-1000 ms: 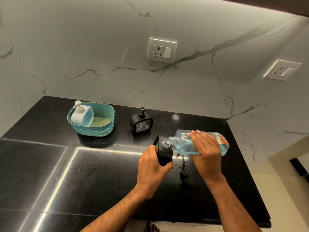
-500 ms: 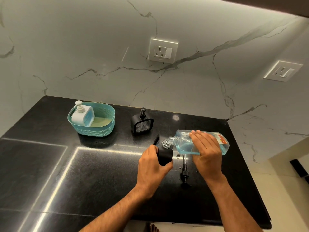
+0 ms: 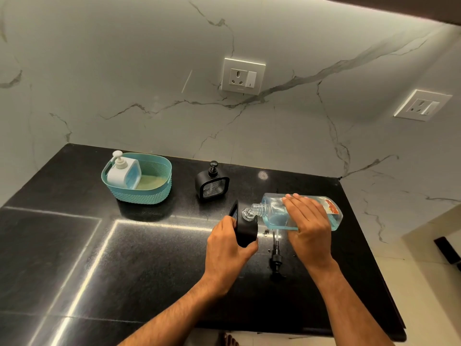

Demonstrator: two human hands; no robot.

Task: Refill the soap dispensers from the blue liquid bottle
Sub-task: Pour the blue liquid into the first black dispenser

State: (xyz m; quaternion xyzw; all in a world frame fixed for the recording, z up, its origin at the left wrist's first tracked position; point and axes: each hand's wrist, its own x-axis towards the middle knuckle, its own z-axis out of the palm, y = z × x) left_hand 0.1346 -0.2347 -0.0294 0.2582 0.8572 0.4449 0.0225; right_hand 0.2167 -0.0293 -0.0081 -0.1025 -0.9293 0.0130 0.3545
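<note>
Your right hand (image 3: 309, 226) grips the clear plastic bottle of blue liquid (image 3: 277, 216), tipped sideways, its neck at the open black square soap dispenser (image 3: 245, 229) your left hand (image 3: 228, 248) holds above the black bench (image 3: 124, 258).

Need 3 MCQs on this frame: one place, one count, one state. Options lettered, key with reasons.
1. Where does the white dispenser stand?
A. in the teal basket
B. by the right socket
C. on the floor

2. How many wall sockets show?
A. one
B. two
C. four

3. How is the blue liquid bottle held?
A. upright, capped
B. tipped sideways, uncapped
C. lying untouched

Key: 1 A, basket walls surround it. 2 B, one centre, one right. 3 B, the right hand tips its open neck onto the black dispenser that the left hand holds.
</note>
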